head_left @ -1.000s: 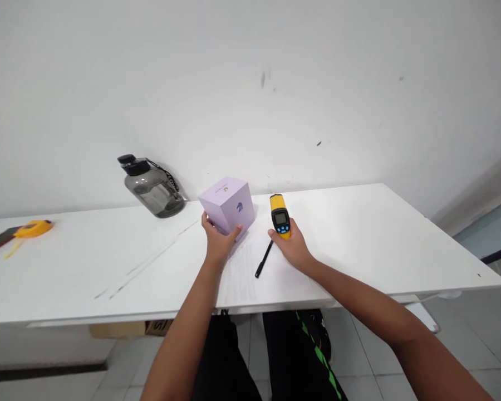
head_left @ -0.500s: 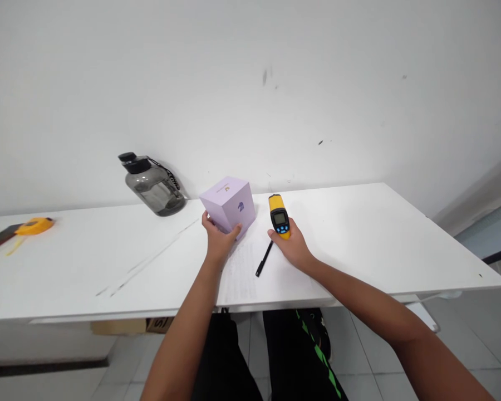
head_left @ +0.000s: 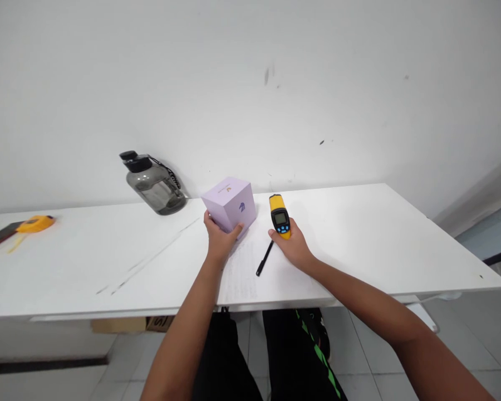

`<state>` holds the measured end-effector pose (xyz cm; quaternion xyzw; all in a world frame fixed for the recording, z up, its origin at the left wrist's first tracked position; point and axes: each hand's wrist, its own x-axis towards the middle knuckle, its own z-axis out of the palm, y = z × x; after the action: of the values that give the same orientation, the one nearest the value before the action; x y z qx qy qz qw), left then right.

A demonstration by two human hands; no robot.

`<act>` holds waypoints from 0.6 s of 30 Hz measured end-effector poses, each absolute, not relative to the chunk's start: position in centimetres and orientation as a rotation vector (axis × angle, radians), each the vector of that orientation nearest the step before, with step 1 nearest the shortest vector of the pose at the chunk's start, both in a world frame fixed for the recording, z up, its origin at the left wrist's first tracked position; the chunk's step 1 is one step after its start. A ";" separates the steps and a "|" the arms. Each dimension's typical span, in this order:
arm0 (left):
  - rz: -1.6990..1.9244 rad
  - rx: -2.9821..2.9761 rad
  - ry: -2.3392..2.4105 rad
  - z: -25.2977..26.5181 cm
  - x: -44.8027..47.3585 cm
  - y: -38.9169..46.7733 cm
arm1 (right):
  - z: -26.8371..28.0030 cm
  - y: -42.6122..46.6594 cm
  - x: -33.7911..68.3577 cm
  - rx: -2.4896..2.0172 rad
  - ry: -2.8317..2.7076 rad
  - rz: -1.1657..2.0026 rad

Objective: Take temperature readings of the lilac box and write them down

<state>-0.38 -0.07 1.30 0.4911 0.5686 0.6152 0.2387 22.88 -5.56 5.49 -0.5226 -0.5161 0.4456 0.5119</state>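
Between the thumb and fingers of my left hand (head_left: 220, 238) is a pale purple box (head_left: 229, 203) with a small dark blue emblem on its right face. My right hand (head_left: 293, 243) is wrapped round the grip of a yellow and black infrared thermometer (head_left: 279, 214), its small screen and blue buttons facing up at me. A black pen (head_left: 264, 258) lies on the table just left of that hand, its far end reaching toward the thumb. Printed paper (head_left: 240, 273) lies flat in front of the box, partly hidden by my left forearm.
A grey see-through water bottle (head_left: 157, 186) with a black lid stands near the wall, left of the box. Toward the left edge is a yellow tape measure (head_left: 35, 224) beside a dark, flat tool (head_left: 0, 236). The white table (head_left: 359, 239) backs onto the wall; a cardboard box (head_left: 119, 324) shows below it.
Both hands keep their hold on the box and the thermometer. Only a slight shift of the whole view shows.
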 end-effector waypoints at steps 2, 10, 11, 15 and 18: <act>1.707 1.345 1.537 1.3 -0.4 0.0 | 5.5 -5.6 22.9 -1.256 -1.245 1.073; 1.692 1.325 1.568 1.3 -0.5 0.0 | 5.4 -5.7 22.9 -1.257 -1.263 1.059; 1.692 1.324 1.571 1.2 -0.5 0.0 | 5.4 -5.7 22.9 -1.256 -1.264 1.055; 1.699 1.332 1.576 1.1 -0.5 0.0 | 5.6 -5.7 22.9 -1.256 -1.265 1.051; 1.720 1.347 1.587 1.1 -0.4 0.0 | 5.7 -5.8 22.9 -1.261 -1.262 1.057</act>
<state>-0.44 0.00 1.15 0.4866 0.5736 0.6215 0.2189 22.89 -5.77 5.69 -0.5233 -0.5239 0.4389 0.5089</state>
